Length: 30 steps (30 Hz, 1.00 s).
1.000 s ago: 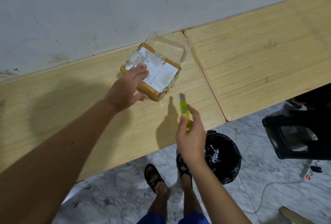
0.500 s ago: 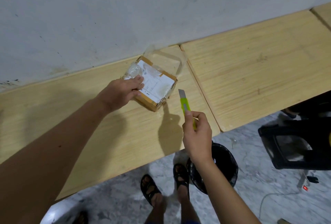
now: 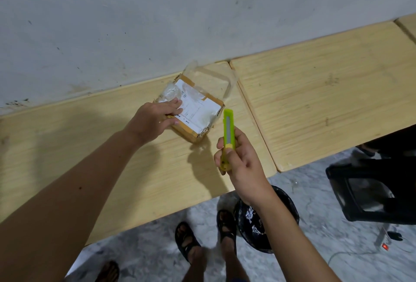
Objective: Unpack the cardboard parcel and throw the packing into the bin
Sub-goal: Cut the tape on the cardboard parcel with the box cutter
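One parcel, small cardboard box, lies flat on the wooden table near the wall, long axis running diagonal from far-left to near-right. White label on top, shiny clear tape crinkled over it, a loose loop of clear tape peeled up behind the box. Left hand rests on the box's near-left end, fingers laid fairly straight over the top, thumb by the side, pinning it down. Right hand is just to the near-right of the box, apart from it, fingers curled round a lime-green plastic box cutter; tip points up toward the box's right corner, close but contact not clear. Blade out or not: cannot tell. Left hand is on the box, so the cut likely comes from the right, along the taped edge. Bin, round, black liner, sits on the marble-look floor below the table edge, under the right forearm.
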Each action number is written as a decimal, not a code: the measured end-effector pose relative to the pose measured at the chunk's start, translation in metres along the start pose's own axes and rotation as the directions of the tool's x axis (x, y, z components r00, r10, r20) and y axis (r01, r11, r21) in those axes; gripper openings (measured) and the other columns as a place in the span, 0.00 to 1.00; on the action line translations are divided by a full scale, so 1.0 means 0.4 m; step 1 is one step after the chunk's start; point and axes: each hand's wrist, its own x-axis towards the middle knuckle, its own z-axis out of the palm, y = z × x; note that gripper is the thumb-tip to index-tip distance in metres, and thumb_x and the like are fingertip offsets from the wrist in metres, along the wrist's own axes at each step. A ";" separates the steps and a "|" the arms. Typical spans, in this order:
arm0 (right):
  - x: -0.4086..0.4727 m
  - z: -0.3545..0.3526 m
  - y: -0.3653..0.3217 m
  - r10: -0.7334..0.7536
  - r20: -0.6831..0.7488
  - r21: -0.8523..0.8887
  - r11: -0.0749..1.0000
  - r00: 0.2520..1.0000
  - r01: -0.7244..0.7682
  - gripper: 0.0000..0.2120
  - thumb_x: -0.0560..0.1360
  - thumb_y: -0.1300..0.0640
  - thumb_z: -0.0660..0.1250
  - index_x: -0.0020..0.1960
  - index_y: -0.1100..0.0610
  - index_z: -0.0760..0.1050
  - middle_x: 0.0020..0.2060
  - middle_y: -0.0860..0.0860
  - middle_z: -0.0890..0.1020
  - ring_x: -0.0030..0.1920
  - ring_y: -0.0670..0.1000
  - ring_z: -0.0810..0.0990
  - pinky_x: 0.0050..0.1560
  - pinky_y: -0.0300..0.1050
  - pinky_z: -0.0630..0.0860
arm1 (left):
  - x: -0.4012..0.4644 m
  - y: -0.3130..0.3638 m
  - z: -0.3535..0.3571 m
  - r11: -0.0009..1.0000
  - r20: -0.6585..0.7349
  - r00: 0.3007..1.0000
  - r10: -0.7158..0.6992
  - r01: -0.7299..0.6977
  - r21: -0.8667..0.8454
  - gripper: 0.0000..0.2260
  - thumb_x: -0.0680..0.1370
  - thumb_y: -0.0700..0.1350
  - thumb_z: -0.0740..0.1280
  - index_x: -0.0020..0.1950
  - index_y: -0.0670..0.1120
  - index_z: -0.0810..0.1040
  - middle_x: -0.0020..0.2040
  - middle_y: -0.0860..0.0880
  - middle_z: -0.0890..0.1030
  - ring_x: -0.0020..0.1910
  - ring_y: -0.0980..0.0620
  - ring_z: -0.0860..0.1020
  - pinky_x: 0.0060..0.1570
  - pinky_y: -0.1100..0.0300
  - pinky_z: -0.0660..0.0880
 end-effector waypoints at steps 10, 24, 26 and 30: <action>-0.014 -0.008 -0.015 0.053 0.170 0.193 0.977 0.984 -0.086 0.26 0.74 0.70 0.56 0.67 0.50 0.72 0.46 0.48 0.77 0.45 0.56 0.70 0.39 0.44 0.70 | -0.003 0.001 0.007 1.000 0.023 0.999 -0.027 0.027 -0.007 0.17 0.71 0.34 0.79 0.60 0.38 0.85 0.67 0.45 0.81 0.70 0.50 0.76 0.70 0.53 0.73; 0.111 -0.080 -0.003 0.066 -0.375 -0.011 0.997 0.925 -0.075 0.09 0.81 0.52 0.68 0.59 0.53 0.76 0.46 0.53 0.79 0.33 0.48 0.73 0.35 0.40 0.71 | -0.005 0.112 0.043 0.964 -0.115 0.964 -0.238 0.249 0.092 0.21 0.76 0.55 0.73 0.63 0.43 0.82 0.67 0.49 0.81 0.69 0.51 0.77 0.64 0.53 0.75; 0.152 -0.115 0.010 0.044 -0.433 -0.124 0.986 0.900 -0.107 0.14 0.76 0.43 0.69 0.58 0.49 0.77 0.49 0.51 0.81 0.42 0.49 0.76 0.46 0.48 0.75 | 0.012 0.147 0.064 0.927 -0.140 0.929 -0.342 0.358 0.111 0.23 0.77 0.56 0.74 0.66 0.45 0.80 0.69 0.51 0.78 0.69 0.51 0.75 0.61 0.54 0.74; 0.229 -0.191 0.015 -0.112 -0.504 -0.388 0.915 0.856 -0.108 0.17 0.77 0.48 0.74 0.61 0.53 0.75 0.47 0.48 0.79 0.46 0.48 0.78 0.51 0.47 0.75 | 0.034 0.200 0.107 0.843 -0.135 0.858 -0.495 0.512 0.162 0.34 0.76 0.65 0.70 0.75 0.46 0.72 0.74 0.50 0.71 0.74 0.50 0.69 0.67 0.51 0.72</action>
